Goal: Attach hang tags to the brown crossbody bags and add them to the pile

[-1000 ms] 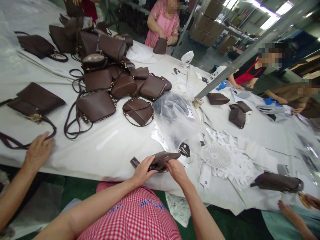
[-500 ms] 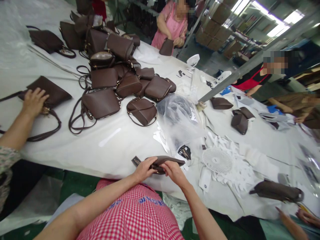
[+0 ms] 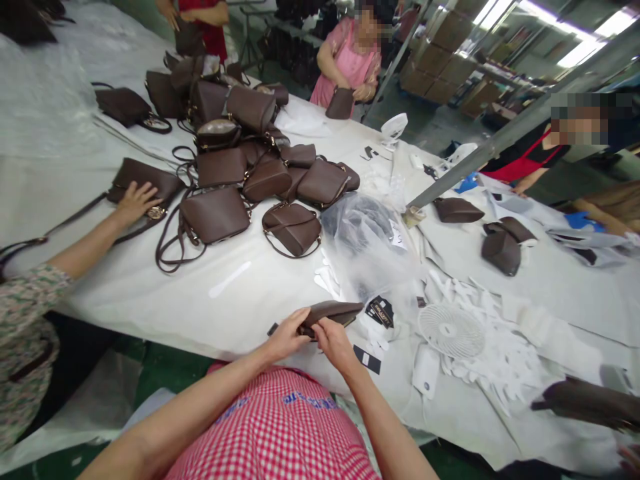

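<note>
One brown bag in left fingers and right fingers

We have slid our right hand toward the middle of the small dark-brown leather-look pouch. A flat black rectangular card now shows beside it. At left, a co-worker's hand has shifted from strap to floppy dark-brown bag, now nearer the pile.

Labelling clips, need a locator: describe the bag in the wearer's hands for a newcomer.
Find the white table, then the red-checked apron at its near edge. Just beyond the apron, the left hand and right hand hold a brown bag. Unlike the piled bags, it's gripped in both hands.
</note>
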Tool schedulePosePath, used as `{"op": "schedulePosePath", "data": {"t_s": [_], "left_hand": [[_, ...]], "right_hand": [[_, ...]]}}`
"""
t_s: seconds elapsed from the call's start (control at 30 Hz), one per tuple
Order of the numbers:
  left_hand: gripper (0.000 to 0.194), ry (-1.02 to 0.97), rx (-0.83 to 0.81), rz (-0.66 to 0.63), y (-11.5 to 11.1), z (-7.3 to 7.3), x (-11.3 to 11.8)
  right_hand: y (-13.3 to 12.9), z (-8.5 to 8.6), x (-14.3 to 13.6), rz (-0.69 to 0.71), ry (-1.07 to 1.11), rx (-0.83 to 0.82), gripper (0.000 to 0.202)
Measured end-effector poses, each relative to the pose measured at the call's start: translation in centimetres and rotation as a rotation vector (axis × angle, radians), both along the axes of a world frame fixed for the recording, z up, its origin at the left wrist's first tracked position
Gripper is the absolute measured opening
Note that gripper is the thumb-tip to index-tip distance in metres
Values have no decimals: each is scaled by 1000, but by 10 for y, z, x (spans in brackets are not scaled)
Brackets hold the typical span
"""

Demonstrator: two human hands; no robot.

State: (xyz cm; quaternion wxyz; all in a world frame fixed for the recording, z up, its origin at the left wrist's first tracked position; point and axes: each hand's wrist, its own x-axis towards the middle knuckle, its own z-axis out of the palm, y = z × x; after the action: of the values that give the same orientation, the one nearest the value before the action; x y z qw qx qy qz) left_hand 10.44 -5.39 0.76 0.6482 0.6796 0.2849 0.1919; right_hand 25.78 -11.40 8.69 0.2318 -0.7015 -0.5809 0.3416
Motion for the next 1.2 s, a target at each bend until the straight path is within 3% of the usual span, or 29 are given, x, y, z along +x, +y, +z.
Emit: {"op": "schedulePosePath", "data": {"t_s": [0.1, 0.17, 0.3, 0.47, 0.7, 0.83, 0.97, 1.07, 1.2], "left_hand": [[64, -129, -294, -138, 13, 3, -13], [59, -146, -348, -169, 21, 6, -17], [51, -105, -137, -238, 36, 13, -15], [48, -133, 142, -375, 38, 11, -8], [53, -99, 239, -354, 15, 6, -1], [56, -60, 279, -357, 13, 11, -5], [56, -13, 287, -397, 16, 14, -11], [60, 10, 316, -409, 18, 20, -12], [73, 146, 399, -308, 16, 38, -6]], "right_hand": [[-2, 0, 0, -17, 111, 7, 23], [-4, 6, 2, 4, 96, 68, 23], [-8, 16, 5, -102, 29, 99, 19], [-14, 11, 0, -250, 243, -47, 19], [-20, 11, -14, -136, 9, 48, 19], [-24, 11, -17, -227, 239, -44, 16], [-25, -1, -26, -396, 469, -137, 13], [-23, -4, -35, -434, 456, -118, 13], [-29, 10, -32, -341, 249, -28, 13]]}}
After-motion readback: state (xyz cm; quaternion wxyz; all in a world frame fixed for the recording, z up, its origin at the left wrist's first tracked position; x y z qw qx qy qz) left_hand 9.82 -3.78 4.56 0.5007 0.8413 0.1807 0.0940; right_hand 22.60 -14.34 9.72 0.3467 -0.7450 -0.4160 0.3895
